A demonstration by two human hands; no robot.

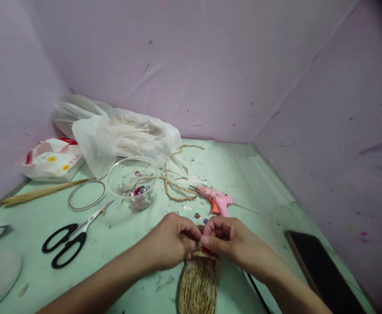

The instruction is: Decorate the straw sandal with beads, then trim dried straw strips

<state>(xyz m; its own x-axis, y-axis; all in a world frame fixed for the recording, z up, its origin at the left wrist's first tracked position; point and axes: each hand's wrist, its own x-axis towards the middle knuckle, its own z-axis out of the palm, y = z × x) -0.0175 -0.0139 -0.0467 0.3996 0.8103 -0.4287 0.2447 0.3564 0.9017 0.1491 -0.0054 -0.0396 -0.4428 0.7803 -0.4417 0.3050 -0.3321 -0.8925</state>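
A woven straw piece (199, 283), long and flat with braided rows, lies at the front middle of the table. Over its upper end, my left hand (173, 242) is closed with its fingers at the left edge. My right hand (228, 237) is pinched from the other side, its fingertips meeting those of my left. Something red shows beneath the right fingers. Whatever small thing is between the fingertips is mostly hidden. Just beyond the hands lie a green-and-red bead (197, 215) and a purple bead (205, 221), near a pink glue gun (215, 198) with an orange trigger.
A clear plastic tub (141, 198) holds several beads. Black-handled scissors (76, 235) and a metal ring (87, 195) lie left. Braided cord (177, 196) curls behind. Farther back are a plastic bag (128, 135) and a white packet (55, 161). A phone (325, 274) lies right.
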